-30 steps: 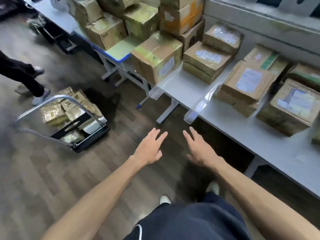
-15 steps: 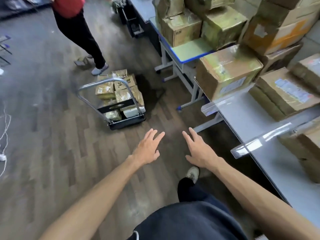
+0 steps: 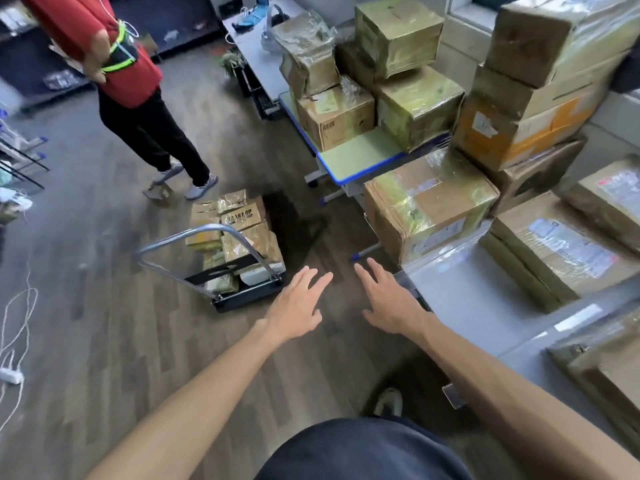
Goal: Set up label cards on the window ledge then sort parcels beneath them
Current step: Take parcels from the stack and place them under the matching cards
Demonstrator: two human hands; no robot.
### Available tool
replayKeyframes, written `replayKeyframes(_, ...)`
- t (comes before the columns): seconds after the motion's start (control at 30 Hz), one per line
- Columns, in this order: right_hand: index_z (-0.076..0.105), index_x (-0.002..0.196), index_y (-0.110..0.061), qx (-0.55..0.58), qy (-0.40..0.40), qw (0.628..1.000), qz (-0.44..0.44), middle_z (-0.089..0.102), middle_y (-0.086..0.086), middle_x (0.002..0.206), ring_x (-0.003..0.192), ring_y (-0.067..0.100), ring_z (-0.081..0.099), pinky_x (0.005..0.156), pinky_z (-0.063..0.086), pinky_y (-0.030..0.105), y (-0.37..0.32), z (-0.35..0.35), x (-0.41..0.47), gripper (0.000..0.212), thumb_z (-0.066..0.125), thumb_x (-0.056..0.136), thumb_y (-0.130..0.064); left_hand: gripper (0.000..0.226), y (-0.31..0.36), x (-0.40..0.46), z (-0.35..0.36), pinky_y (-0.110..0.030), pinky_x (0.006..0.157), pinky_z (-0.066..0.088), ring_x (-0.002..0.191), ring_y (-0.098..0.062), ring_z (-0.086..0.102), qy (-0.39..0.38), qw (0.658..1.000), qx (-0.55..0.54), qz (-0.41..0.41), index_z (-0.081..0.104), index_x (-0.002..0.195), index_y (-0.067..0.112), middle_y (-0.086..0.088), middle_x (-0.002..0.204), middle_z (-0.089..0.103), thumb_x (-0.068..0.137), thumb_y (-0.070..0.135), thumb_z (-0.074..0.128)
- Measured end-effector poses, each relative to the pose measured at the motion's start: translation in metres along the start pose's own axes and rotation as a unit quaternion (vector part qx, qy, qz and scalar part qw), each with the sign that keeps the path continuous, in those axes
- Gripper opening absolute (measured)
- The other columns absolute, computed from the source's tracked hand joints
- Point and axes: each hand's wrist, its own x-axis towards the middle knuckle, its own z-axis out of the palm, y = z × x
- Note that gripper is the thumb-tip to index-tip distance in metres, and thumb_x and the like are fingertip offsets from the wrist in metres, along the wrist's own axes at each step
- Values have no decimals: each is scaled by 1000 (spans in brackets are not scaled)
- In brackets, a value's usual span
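Parcels (image 3: 427, 206) in stacks on two tables; left hand (image 3: 298, 306) and right hand (image 3: 391, 303) flat-fingered, both empty.

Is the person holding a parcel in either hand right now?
No, the left hand and right hand are both spread open over the floor, holding nothing.

A dark wood-plank floor (image 3: 104, 306) is laid throughout. A grey bench (image 3: 485, 306) is set along the right side, adjoined by a green-topped, blue-edged bench (image 3: 360, 155) on white legs. Dark shelving (image 3: 45, 64) is seen at the far left. White cables (image 3: 14, 327) are trailed across the floor at left.
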Motion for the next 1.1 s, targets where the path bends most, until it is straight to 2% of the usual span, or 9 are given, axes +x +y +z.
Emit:
replayKeyframes(0.23, 3, 160, -24, 23, 32, 996, 78, -3, 6, 167, 150, 31, 20, 110, 43, 41, 55, -18, -7, 89, 63, 95, -30, 81, 31, 63, -9, -42, 115, 35, 152, -25, 10, -31, 997, 26, 62, 14, 158, 23, -9, 160, 24, 92, 31, 60)
replayKeyframes(0.37, 8, 159, -22, 30, 56, 991, 120, 3, 9, 166, 146, 33, 27, 105, 47, 43, 72, -25, -17, 95, 72, 89, -28, 94, 43, 98, -13, -40, 116, 34, 151, -27, 12, -37, 994, 36, 96, 7, 159, 20, -10, 160, 23, 88, 40, 65)
replayKeyframes(0.5, 9, 158, -20, 37, 72, 982, 170, 4, 11, 165, 144, 35, 29, 103, 48, 46, 85, -27, -24, 93, 70, 88, -31, 107, 55, 132, -15, -45, 113, 38, 150, -30, 14, -24, 988, 73, 136, 1, 158, 24, -13, 159, 21, 81, 53, 69)
replayKeyframes(0.63, 6, 159, -19, 49, 88, 966, 239, 0, 11, 166, 143, 36, 29, 100, 48, 46, 91, -32, -27, 95, 70, 89, -28, 113, 69, 175, -22, -58, 118, 22, 151, -34, 5, -25, 973, 121, 196, -1, 158, 31, -14, 163, 10, 76, 63, 69)
replayKeyframes(0.73, 4, 159, -21, 54, 100, 949, 296, -4, 9, 166, 141, 36, 32, 98, 49, 46, 98, -39, -16, 94, 67, 90, -29, 109, 74, 215, -33, -61, 119, 12, 152, -33, -1, -36, 957, 117, 262, 0, 156, 39, -13, 164, 4, 75, 71, 64)
replayKeyframes(0.8, 3, 159, -22, 62, 119, 936, 326, -7, 8, 166, 145, 33, 27, 102, 48, 46, 101, -50, -5, 96, 68, 89, -30, 103, 76, 241, -45, -62, 119, 9, 152, -32, -2, -36, 947, 86, 306, -1, 155, 44, -11, 164, 3, 76, 77, 56)
replayKeyframes(0.9, 3, 160, -23, 58, 148, 919, 360, -5, 7, 167, 146, 31, 28, 107, 46, 41, 101, -83, 17, 99, 71, 88, -31, 98, 75, 282, -71, -63, 119, 9, 152, -28, -2, -5, 939, 51, 340, -1, 156, 43, -8, 164, 5, 79, 80, 47)
replayKeyframes(1.03, 8, 159, -22, 19, 208, 896, 392, 0, 9, 167, 136, 34, 44, 101, 49, 40, 100, -156, 49, 96, 71, 87, -27, 114, 86, 346, -135, -63, 118, 19, 150, -32, 9, 72, 923, 34, 376, -5, 158, 24, -11, 161, 12, 75, 78, 52)
replayKeyframes(1.1, 6, 160, -21, -1, 241, 881, 408, -1, 11, 166, 142, 35, 35, 107, 44, 43, 102, -196, 61, 98, 71, 86, -27, 114, 101, 377, -176, -58, 113, 32, 144, -35, 23, 141, 895, -3, 424, 6, 158, 18, -17, 155, 23, 72, 75, 55)
